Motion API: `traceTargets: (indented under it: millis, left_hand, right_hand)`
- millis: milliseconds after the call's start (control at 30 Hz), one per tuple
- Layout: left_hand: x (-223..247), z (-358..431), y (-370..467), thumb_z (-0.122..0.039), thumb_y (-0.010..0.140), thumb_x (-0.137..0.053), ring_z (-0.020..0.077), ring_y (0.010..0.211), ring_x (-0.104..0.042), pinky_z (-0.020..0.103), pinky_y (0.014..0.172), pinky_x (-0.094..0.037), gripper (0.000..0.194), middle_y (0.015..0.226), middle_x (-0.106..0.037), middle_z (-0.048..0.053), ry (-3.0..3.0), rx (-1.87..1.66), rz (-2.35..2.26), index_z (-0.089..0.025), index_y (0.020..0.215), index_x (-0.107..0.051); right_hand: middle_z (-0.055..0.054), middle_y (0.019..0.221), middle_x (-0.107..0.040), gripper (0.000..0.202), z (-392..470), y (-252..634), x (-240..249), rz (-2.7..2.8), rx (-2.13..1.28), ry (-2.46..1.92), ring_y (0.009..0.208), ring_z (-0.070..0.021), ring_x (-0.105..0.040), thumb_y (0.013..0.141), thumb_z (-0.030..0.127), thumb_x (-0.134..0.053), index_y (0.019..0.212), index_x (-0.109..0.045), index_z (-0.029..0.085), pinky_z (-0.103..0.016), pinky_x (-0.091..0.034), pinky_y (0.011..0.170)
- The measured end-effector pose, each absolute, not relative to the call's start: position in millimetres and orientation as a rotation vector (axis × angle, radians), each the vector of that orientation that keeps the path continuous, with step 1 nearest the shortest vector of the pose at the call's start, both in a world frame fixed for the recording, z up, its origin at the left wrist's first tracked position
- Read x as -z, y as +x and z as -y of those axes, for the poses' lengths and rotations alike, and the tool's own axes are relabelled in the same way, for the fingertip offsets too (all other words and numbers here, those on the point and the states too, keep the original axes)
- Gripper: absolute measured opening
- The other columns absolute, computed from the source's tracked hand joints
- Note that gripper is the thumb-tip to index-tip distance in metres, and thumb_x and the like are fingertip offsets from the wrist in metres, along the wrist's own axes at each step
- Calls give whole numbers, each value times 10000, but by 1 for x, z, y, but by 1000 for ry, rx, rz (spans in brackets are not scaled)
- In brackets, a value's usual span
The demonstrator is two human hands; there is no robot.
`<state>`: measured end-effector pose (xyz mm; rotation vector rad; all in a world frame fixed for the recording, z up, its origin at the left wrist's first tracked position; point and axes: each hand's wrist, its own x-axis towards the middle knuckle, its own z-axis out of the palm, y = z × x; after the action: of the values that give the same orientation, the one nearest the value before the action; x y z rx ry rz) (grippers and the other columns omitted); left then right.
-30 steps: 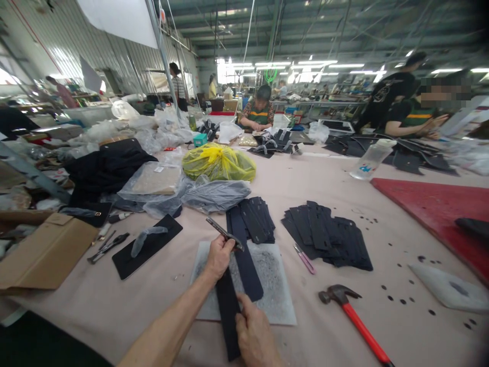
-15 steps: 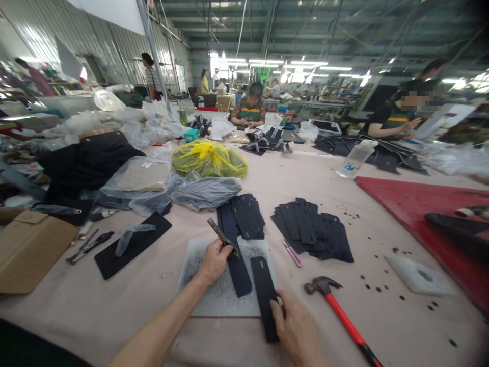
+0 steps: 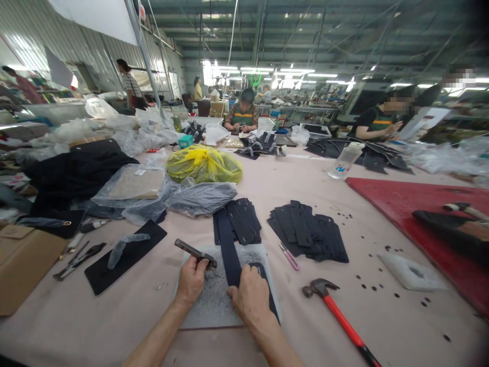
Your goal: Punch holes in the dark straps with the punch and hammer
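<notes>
My left hand [image 3: 192, 280] is closed around a metal punch [image 3: 191, 250], held tilted above the left part of a scuffed white board [image 3: 191, 316]. Over the middle of the board, my right hand [image 3: 252, 298] curls its fingers and thumb on a long dark strip [image 3: 229, 250], hiding the strip's near end. A second dark strip [image 3: 272, 300] with a rounded end lies on the board's right side, partly under my right hand. Beyond the board are a pile of similar strips [image 3: 244, 221] and a larger fanned pile [image 3: 305, 229].
A claw hammer [image 3: 344, 318] with a red handle and pink-handled snips [image 3: 289, 256] lie right of the board. Farther right are a translucent block [image 3: 410, 272] and a red board [image 3: 412, 204]. A yellow bag [image 3: 204, 165] stands behind. Pliers [image 3: 80, 261] lie left. Co-workers sit across the table.
My right hand let go of the right-hand strip and moved left onto the middle one. The right-hand strip now lies on the board. My left hand moved left and down with the punch.
</notes>
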<state>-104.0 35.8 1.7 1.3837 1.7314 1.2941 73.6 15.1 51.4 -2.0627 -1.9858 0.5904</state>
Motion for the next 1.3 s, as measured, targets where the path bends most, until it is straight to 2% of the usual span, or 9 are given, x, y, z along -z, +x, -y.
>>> traceTargets:
  millis: [167, 267, 367, 567, 700, 833, 900, 1033, 1300]
  left_hand:
    - [-8, -35, -102, -387, 802, -547, 230, 662, -682, 291, 620, -523, 220, 700, -714, 32, 1339, -1291, -1712, -190, 778, -639]
    - [-8, -36, -104, -426, 789, -544, 247, 686, -692, 307, 640, -537, 253, 719, -729, 36, 1341, -1265, -1707, -197, 789, -652]
    - [-4, -39, -107, -457, 776, -546, 260, 699, -695, 317, 643, -539, 275, 717, -735, 35, 1355, -1228, -1743, -205, 778, -656]
    - [-3, -41, -107, -453, 778, -548, 254, 673, -697, 320, 630, -549, 273, 694, -729, 29, 1345, -1249, -1702, -201, 765, -651]
    - [-5, -40, -104, -412, 785, -556, 241, 652, -698, 312, 616, -553, 236, 682, -720, 24, 1298, -1298, -1656, -194, 759, -642]
    - [-8, -38, -102, -394, 789, -553, 234, 669, -702, 310, 642, -558, 219, 702, -719, 21, 1240, -1304, -1626, -190, 773, -632]
    - [-8, -38, -102, -389, 794, -555, 228, 673, -699, 303, 645, -553, 216, 704, -712, 18, 1223, -1292, -1610, -186, 789, -629]
    - [-2, -39, -102, -364, 825, -551, 209, 692, -688, 280, 650, -535, 200, 732, -706, 14, 1236, -1268, -1601, -182, 824, -634]
    - [5, -39, -104, -333, 856, -553, 189, 726, -676, 264, 679, -522, 182, 777, -706, 12, 1283, -1250, -1603, -177, 884, -643]
  right_hand:
    - [-79, 809, -657, 39, -16, 83, -53, 1923, -777, -1879, 806, -245, -629, 786, 160, -566, 816, -580, 182, -307, -397, 705]
    - [-10, 668, -612, 146, -19, 94, -60, 1803, -856, -1784, 671, -176, -589, 847, 206, -476, 716, -540, 210, -254, -365, 597]
    - [10, 654, -601, 172, -33, 120, -67, 1654, -872, -1729, 633, -153, -551, 847, 290, -477, 717, -551, 206, -238, -358, 561]
    - [-31, 731, -648, 351, -85, 166, -64, 1456, -886, -1642, 660, -168, -568, 835, 464, -457, 818, -610, 150, -248, -415, 575]
    - [-34, 671, -628, 415, -121, 153, -58, 1474, -863, -1667, 599, -174, -557, 835, 505, -464, 842, -641, 129, -268, -416, 561]
    - [-138, 943, -645, 396, -131, 140, -60, 1543, -662, -1808, 865, -244, -596, 818, 410, -543, 1040, -626, 93, -334, -433, 775]
    - [-157, 1068, -611, 385, -116, 140, -59, 1634, -592, -1852, 971, -256, -575, 822, 345, -547, 1119, -599, 106, -348, -402, 864]
    - [-120, 1076, -597, 320, -52, 149, -52, 1873, -566, -1878, 1047, -288, -536, 793, 313, -612, 1076, -623, 164, -364, -368, 926]
    - [-136, 1033, -569, 383, 39, 138, -29, 2119, -282, -2140, 944, -307, -563, 882, 301, -560, 1220, -530, 125, -395, -426, 806]
